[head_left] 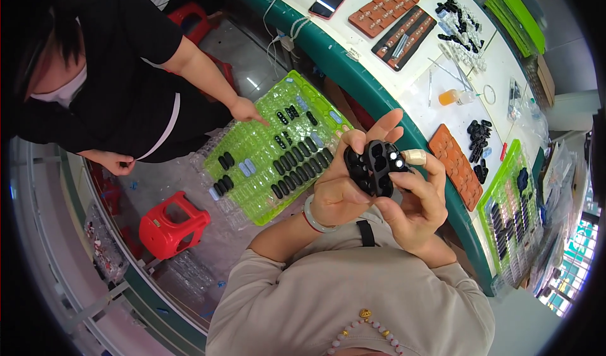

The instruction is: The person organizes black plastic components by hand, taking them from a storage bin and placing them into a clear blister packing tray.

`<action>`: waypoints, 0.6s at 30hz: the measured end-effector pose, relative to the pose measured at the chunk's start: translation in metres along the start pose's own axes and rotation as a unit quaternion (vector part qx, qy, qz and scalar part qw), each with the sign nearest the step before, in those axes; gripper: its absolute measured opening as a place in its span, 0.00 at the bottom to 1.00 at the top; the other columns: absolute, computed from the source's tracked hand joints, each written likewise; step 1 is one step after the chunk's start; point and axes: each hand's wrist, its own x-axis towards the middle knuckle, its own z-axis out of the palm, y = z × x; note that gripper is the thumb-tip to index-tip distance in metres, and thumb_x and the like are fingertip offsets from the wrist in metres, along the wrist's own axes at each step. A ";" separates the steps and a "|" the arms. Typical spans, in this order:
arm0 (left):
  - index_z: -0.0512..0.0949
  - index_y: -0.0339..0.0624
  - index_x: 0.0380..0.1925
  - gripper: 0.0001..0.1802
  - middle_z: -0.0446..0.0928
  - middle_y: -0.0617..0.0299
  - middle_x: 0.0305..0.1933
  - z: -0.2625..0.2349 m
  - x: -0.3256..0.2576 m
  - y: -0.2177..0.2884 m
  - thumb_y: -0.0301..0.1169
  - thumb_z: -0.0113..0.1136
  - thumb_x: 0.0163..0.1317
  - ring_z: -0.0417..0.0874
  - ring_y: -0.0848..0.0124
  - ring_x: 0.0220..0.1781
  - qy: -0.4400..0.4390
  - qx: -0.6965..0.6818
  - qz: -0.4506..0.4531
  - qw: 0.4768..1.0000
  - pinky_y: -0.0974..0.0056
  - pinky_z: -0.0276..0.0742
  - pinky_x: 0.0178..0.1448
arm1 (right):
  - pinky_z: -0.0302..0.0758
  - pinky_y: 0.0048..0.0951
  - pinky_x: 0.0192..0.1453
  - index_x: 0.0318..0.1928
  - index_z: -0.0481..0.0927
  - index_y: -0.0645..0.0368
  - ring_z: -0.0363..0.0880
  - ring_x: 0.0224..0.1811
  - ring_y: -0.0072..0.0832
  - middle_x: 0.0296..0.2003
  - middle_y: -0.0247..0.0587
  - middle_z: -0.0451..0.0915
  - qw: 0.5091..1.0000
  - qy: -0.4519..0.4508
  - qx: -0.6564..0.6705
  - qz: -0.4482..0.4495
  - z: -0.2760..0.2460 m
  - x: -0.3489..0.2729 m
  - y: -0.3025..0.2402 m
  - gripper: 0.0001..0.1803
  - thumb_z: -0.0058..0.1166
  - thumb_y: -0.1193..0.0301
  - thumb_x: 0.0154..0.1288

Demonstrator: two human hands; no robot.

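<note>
A small black earbud case (380, 168) stands open between my two hands, with rounded hollows and small bright white lights showing on it. My left hand (341, 188) is closed round its left side, thumb and fingers against the shell. On the other side, my right hand (418, 204) pinches the case's right edge. A pale finger cot (413, 157) covers one of my right fingers. Left of my hands is a bright green tray (268, 218) topped with clear moulded plastic, with rows of black and pale blue oval pieces (291, 180) on it.
A co-worker's hand (247, 111) reaches over the tray. The white bench (413, 81) with green edge curves along the right, holding brown moulded trays (456, 166), black parts (478, 140), an orange-filled bottle (448, 97) and a phone (329, 2). A red stool (173, 223) stands lower left.
</note>
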 end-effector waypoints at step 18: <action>0.49 0.62 0.60 0.48 0.36 0.53 0.67 0.004 -0.004 -0.009 0.10 0.44 0.38 0.40 0.56 0.68 -0.046 -0.021 0.012 0.999 0.56 0.50 0.65 | 0.69 0.24 0.44 0.31 0.78 0.67 0.72 0.41 0.31 0.42 0.51 0.68 0.999 0.031 -0.035 0.014 -0.009 0.002 -0.007 0.11 0.56 0.85 0.41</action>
